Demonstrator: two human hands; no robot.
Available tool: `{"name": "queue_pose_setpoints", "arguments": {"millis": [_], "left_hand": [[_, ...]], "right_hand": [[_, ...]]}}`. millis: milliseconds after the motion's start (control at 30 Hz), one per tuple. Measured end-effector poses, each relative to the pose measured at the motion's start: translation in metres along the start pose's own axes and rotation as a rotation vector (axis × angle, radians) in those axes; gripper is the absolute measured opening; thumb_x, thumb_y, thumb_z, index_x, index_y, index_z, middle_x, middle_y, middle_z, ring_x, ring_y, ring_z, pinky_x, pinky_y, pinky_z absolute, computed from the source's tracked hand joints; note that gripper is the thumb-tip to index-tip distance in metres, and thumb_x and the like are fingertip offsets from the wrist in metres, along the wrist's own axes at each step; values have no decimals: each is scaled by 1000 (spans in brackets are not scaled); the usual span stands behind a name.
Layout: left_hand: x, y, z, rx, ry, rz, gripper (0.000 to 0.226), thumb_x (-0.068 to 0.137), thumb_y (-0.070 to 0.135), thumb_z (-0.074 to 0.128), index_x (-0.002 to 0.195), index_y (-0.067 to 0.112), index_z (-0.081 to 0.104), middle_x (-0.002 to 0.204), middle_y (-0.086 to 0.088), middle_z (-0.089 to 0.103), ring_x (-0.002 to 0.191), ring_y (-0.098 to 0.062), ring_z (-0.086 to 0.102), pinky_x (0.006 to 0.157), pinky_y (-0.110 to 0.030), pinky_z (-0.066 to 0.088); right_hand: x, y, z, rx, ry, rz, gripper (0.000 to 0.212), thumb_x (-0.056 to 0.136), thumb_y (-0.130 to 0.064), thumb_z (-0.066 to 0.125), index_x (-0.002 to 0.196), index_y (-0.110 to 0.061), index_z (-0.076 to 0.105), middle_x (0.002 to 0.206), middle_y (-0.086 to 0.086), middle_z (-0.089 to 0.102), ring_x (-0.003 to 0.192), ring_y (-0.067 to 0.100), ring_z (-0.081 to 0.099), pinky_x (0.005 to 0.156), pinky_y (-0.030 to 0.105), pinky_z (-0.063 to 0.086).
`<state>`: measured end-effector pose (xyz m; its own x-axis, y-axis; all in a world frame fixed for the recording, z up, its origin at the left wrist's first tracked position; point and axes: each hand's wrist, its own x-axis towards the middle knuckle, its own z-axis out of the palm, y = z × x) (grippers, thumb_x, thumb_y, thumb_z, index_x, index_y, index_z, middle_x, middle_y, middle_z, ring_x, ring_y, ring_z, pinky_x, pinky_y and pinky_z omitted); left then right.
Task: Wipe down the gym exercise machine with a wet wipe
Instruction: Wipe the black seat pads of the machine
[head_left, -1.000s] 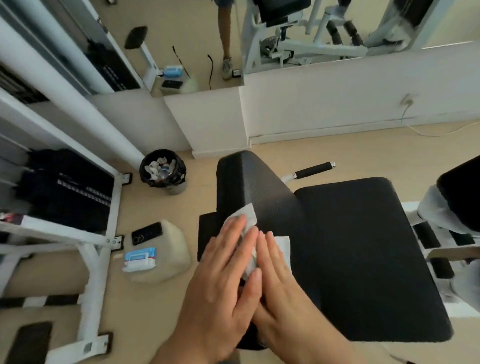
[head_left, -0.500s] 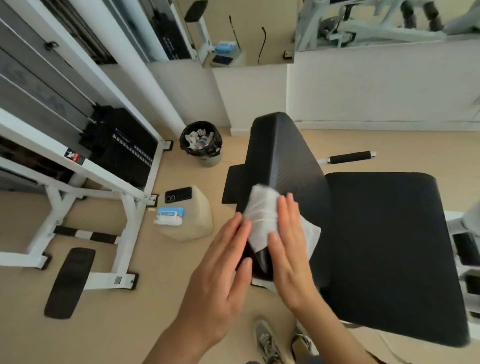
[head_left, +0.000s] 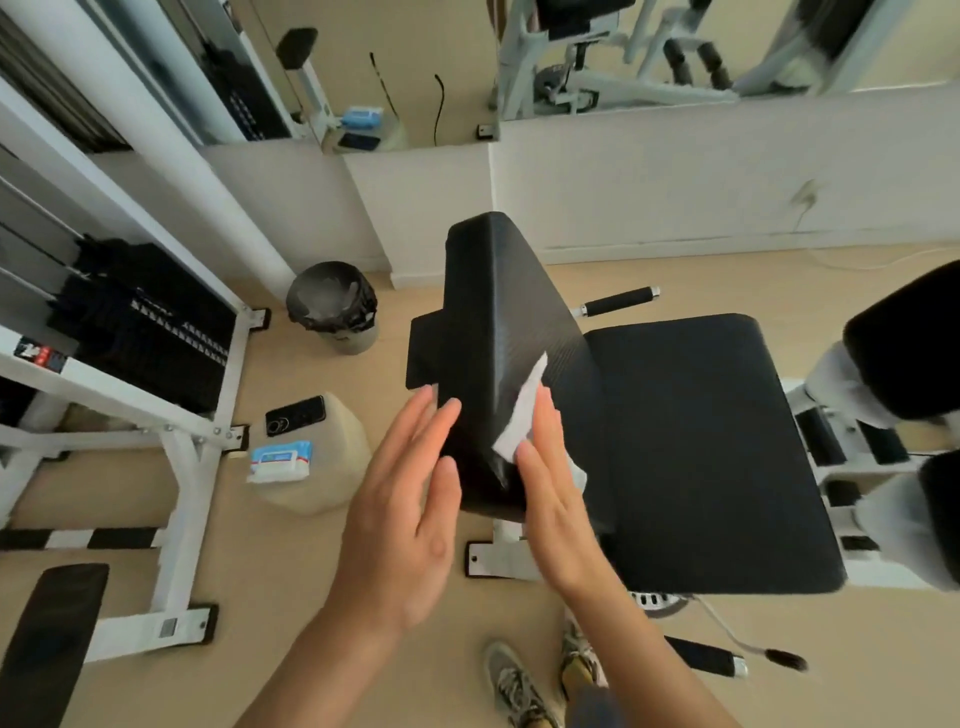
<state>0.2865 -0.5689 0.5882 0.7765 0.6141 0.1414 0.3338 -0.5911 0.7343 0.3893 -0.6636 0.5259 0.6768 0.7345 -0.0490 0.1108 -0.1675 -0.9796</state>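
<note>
Partly hidden, the wet wipe (head_left: 522, 415) seemingly sits under right hand (head_left: 556, 493).

white wet wipe (head_left: 522, 415), black textured backrest (head_left: 498, 322)

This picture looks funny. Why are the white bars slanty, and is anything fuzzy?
Head view: the wide-angle lens makes the white frame lean and bow near the edges; at its right edge the black roller pads look smeared; at its centre the backrest pad, wet wipe, left hand and right hand look fairly sharp.
</note>
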Motion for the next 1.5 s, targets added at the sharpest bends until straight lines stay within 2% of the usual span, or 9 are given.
{"name": "queue_pose_setpoints", "arguments": {"millis": [133,300,567,767,934,1034,1234,1400,1500], "left_hand": [[2,-3,6,193,-99,59,53,98,40,29,146,22,39,156,7,28,142,1,20,113,-8,11],[35,2,4,193,-109,57,48,101,36,34,148,21,37,156,10,26,143,-2,21,112,-6,10],[102,11,21,331,-150,32,51,103,30,35,152,19,25,161,4,14,147,-8,10,116,-20,10],[177,16,45,412,-144,-55,54,104,29,30,154,14,15,163,1,3,148,-11,-2,118,-25,-1],[187,15,53,390,-29,-85,51,102,23,37,152,16,26,161,6,13,144,2,2,109,-5,-7],[186,12,54,421,-50,-79,54,101,21,36,153,20,20,160,12,8,136,12,-8,105,-2,-12],[187,10,54,371,-58,-109,61,93,41,18,151,25,28,159,16,12,145,5,1,113,-9,-1],[186,14,54,417,-73,-120,57,95,51,27,150,34,26,160,14,11,146,3,1,113,-13,0],[186,20,58,537,-110,-107,52,95,53,31,146,44,30,161,10,4,148,-8,-2,115,-25,5]], "right_hand": [[51,6,-8,-42,48,297,50,105,-39,16,154,-32,7,162,-15,0,147,1,-9,123,38,-1],[-16,-7,20,-234,-45,-93,59,99,-55,10,154,-37,-1,163,-11,-14,147,10,-21,120,39,-8],[125,3,-17,-51,-4,127,50,108,-30,15,153,-20,-3,162,-5,-6,150,10,-9,123,31,-4],[46,23,-6,-31,-88,1,65,91,-65,8,149,-42,-10,158,-23,-18,146,-1,-19,120,33,-9],[214,49,-32,-80,-38,208,62,100,-52,15,155,-29,0,164,-8,-5,149,8,-9,122,42,0],[237,57,-41,-74,-21,315,54,106,-39,17,156,-24,4,165,-5,1,150,11,-4,121,39,5],[129,17,-21,-125,-205,-151,64,92,-65,-7,150,-40,-9,160,-14,-23,146,8,-25,119,35,-14],[233,35,-32,-258,-138,2,73,87,-70,-3,151,-37,-8,162,-8,-16,148,12,-20,121,49,-1],[195,32,-28,-249,-213,34,85,81,-73,3,156,-31,-2,158,-7,-29,141,6,-33,121,44,-8]]}}
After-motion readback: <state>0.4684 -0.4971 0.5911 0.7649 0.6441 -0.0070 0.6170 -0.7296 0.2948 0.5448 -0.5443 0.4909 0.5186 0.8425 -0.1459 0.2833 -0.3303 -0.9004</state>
